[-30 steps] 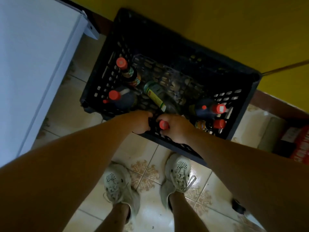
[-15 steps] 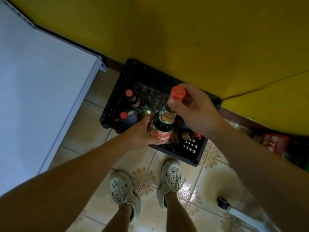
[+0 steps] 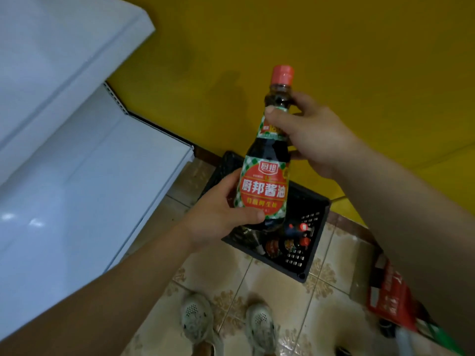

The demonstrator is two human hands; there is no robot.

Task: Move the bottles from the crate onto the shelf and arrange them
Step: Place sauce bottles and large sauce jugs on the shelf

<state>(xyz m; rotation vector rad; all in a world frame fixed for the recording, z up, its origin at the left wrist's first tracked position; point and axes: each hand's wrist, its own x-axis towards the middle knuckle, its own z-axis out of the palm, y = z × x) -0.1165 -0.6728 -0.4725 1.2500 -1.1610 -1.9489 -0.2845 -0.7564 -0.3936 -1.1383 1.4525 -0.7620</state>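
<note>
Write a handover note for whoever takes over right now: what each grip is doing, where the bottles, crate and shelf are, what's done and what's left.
Left grip: holds the soy sauce bottle round its lower body.
Right grip: holds the same bottle at the neck, below the red cap.
The bottle is roughly upright, held above the black crate; the white shelf is to the left.
Done: this bottle is out of the crate.
Left: place it on the shelf, then move the other bottles in the crate (at least two red caps show) and arrange them.
</note>
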